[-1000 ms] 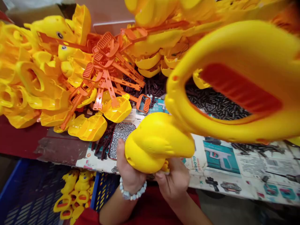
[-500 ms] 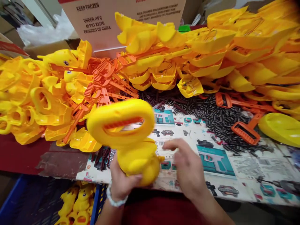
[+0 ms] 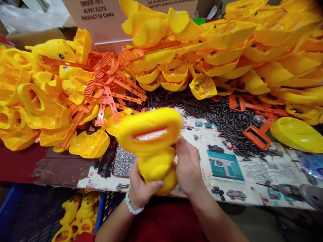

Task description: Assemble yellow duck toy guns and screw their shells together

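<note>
A yellow plastic toy (image 3: 158, 161) with a looped handle at its top is held up over the front of the table, blurred by motion. My left hand (image 3: 143, 185) wraps round its lower left side, the thumb lying across the front. On the other side, my right hand (image 3: 189, 166) is closed against the toy's right edge, just below the loop; its fingertips are partly hidden behind the toy. An orange lining shows inside the loop. Behind and left of the toy sits a tray of small silver screws (image 3: 123, 161), with dark brown parts (image 3: 104, 164) beside it.
Yellow shell halves (image 3: 40, 104) are heaped left, and more shells (image 3: 227, 50) are stacked along the back. Orange handle strips (image 3: 111, 87) and black pins (image 3: 234, 127) lie between. A power screwdriver (image 3: 297, 191) rests at right. A blue crate (image 3: 25, 211) holding yellow toys stands lower left.
My right hand has come in from the right and now touches the toy. The toy and my left hand have shifted right, and the screw tray shows more fully.
</note>
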Demonstrator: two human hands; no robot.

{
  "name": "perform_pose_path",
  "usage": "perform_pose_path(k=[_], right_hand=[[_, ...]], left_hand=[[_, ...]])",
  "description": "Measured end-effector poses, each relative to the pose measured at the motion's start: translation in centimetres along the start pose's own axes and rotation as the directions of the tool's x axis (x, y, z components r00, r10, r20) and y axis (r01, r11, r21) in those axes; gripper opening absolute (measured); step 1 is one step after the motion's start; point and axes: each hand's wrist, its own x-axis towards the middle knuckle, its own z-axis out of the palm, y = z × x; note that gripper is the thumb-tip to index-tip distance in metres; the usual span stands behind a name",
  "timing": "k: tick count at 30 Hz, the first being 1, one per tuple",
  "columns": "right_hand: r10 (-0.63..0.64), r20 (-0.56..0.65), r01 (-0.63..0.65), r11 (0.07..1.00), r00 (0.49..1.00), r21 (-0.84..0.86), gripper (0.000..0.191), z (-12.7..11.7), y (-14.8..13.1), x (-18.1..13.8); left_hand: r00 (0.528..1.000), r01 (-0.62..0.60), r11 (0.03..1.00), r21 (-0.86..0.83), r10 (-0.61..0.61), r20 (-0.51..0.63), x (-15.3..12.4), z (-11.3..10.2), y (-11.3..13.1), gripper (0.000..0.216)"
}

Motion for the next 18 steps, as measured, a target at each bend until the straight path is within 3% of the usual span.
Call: perform_pose_path(k=[3, 5, 9, 13, 14, 15, 17, 18], right_hand=[[0.035, 0.216, -0.021, 0.997, 0.976, -0.07, 0.012, -2.4, -0.5, -1.3], [0.033, 0.295, -0.027, 0.999, 0.955, -0.024, 0.005, -3.2, -0.2, -2.7], [-0.005, 0.236, -0.031, 0.988, 0.972, 0.149, 0.003, -3.2, 1.4, -4.7], [0.15, 0.157, -0.176, 0.97, 0.976, 0.167, 0.01, -4.3, 4.0, -5.4], [0.199, 0.133, -0.22, 0.961, 0.971, 0.169, 0.011, -4.8, 4.7, -5.5], [0.246, 0.111, -0.262, 0.95, 0.963, 0.168, 0.014, -5.4, 5.5, -5.5], [0.318, 0.078, -0.326, 0.933, 0.945, 0.15, 0.021, -6.5, 6.7, -5.6], [0.344, 0.06, -0.349, 0.929, 0.937, 0.128, 0.026, -6.9, 7.1, -5.7]], left_hand=[[0.988, -0.111, 0.972, -0.205, 0.086, -0.128, 0.7, 0.1, 0.7, 0.062], [0.985, -0.157, 0.957, -0.244, 0.135, -0.105, 0.7, -0.1, 0.7, 0.066], [0.968, -0.229, 0.971, 0.071, 0.219, 0.118, 0.2, -1.2, 0.5, 0.072], [0.965, -0.233, 0.888, 0.396, 0.163, 0.204, 1.1, -4.0, 2.8, 0.058], [0.963, -0.25, 0.724, 0.642, 0.121, 0.239, 1.5, -4.7, 3.6, 0.05], [0.969, -0.239, 0.498, 0.834, 0.071, 0.235, 1.9, -5.3, 4.4, 0.037], [0.972, -0.235, 0.103, 0.967, 0.002, 0.236, 2.5, -6.1, 5.4, 0.024], [0.971, -0.239, -0.018, 0.971, -0.016, 0.239, 2.8, -6.2, 5.5, 0.02]])
